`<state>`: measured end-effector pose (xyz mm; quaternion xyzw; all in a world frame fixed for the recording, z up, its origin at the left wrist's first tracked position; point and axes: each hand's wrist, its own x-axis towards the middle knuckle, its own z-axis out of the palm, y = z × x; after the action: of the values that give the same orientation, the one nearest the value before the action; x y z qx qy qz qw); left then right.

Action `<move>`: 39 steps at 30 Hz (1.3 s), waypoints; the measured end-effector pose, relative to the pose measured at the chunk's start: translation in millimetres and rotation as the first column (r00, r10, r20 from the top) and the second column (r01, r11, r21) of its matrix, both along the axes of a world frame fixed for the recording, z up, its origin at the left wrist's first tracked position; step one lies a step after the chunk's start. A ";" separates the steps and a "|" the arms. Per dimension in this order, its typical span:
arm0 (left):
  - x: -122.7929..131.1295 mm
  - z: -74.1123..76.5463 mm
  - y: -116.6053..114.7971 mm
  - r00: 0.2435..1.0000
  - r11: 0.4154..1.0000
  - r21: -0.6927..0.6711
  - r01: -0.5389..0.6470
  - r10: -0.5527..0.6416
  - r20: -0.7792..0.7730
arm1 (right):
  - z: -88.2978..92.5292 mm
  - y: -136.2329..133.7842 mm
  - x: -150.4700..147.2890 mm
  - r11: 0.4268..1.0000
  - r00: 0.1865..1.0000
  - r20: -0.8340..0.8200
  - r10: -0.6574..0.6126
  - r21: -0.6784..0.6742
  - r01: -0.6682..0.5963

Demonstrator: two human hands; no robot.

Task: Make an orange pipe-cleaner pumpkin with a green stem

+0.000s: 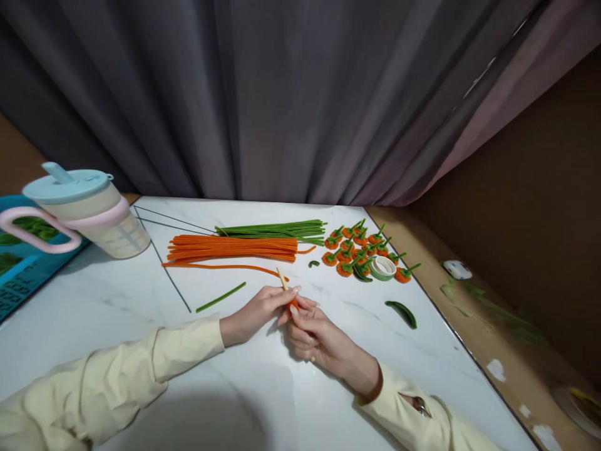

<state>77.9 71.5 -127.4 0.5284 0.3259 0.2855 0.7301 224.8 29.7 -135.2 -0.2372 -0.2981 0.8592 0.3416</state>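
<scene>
My left hand is closed, its thumb and fingers pinching a short pale stick whose upper end pokes out. Against it, my right hand is curled, pinching an orange pipe cleaner at the stick's lower part. The fingers hide most of that orange piece. Just beyond the hands lies a bundle of orange pipe cleaners, with one loose orange pipe cleaner in front of it. Behind is a bundle of green pipe cleaners. A single green pipe cleaner rests beside my left hand.
Several small orange shapes with green stems cluster at the back right, around a roll of tape. Nearer lies a dark green curved piece. A lidded tumbler and a blue tray stand left. A grey curtain hangs behind.
</scene>
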 end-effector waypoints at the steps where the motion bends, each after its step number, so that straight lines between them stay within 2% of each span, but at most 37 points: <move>1: -0.1 0.2 -0.1 1.000 1.000 -0.006 -0.001 0.001 0.007 | 0.2 -0.1 0.1 1.000 1.000 0.007 -0.001 0.024 0.001; 4: -0.5 1.2 -0.7 0.999 1.000 -0.017 0.025 -0.024 0.045 | 1.9 -1.0 -0.4 0.998 0.999 0.043 -0.016 0.068 0.013; 9: -2.2 3.3 0.2 0.994 0.996 0.027 0.087 -0.089 0.062 | 3.4 -2.8 -1.0 0.998 0.995 0.093 -0.035 0.045 0.031; 14: -1.7 5.4 3.5 0.990 0.992 -0.026 0.123 -0.121 0.071 | 2.2 -2.1 -0.6 0.999 0.992 0.115 -0.044 0.035 0.040; 19: -1.7 5.3 4.2 0.992 0.994 -0.033 0.106 -0.103 0.075 | 1.1 -1.2 -0.4 0.999 0.991 0.125 -0.051 0.017 0.049; 24: -2.1 6.4 3.1 0.997 0.996 -0.045 0.079 -0.078 0.028 | 3.2 0.0 1.4 0.999 0.994 0.106 0.008 0.039 -0.012; 28: -1.1 7.6 3.0 0.997 0.995 -0.072 0.064 -0.060 0.050 | 6.8 0.7 1.6 0.999 0.993 0.121 0.005 0.052 -0.011; 39: -2.7 -0.8 4.5 0.998 0.997 -0.047 0.064 -0.064 0.010 | 7.5 0.0 1.3 0.999 0.990 0.138 -0.006 0.043 0.000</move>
<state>75.2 76.0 -128.2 0.5200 0.3122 0.2565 0.7526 226.1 29.7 -127.7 -0.2890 -0.3389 0.8337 0.3265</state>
